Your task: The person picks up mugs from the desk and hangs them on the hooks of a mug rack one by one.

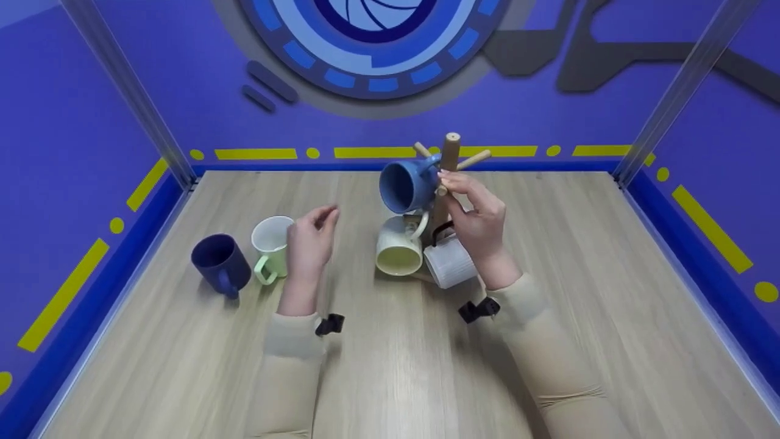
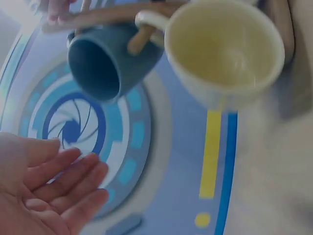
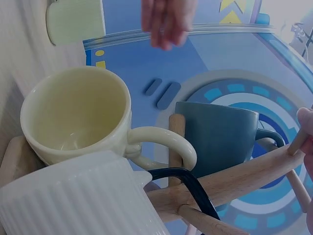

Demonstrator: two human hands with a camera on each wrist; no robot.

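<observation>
My right hand (image 1: 484,222) grips the wooden mug tree (image 1: 450,152) near its top, fingertips and thumb at a front peg. Left of those fingers, a blue mug (image 1: 420,183) hangs by its handle from an upper peg. Lower down hang a cream mug (image 1: 393,235) and a white ribbed mug (image 1: 452,262) with a dark handle (image 3: 195,188). My left hand (image 1: 309,244) is raised left of the tree, its fingers loosely bent around nothing; the left wrist view shows its palm (image 2: 19,196) bare.
A pale green mug (image 1: 271,259) stands on the wooden table (image 1: 390,366), partly behind my left hand. Left of it stands a dark blue mug (image 1: 228,268). Blue panels (image 1: 341,131) close in the back and sides. Bare pegs (image 1: 475,160) stick out near the tree's top.
</observation>
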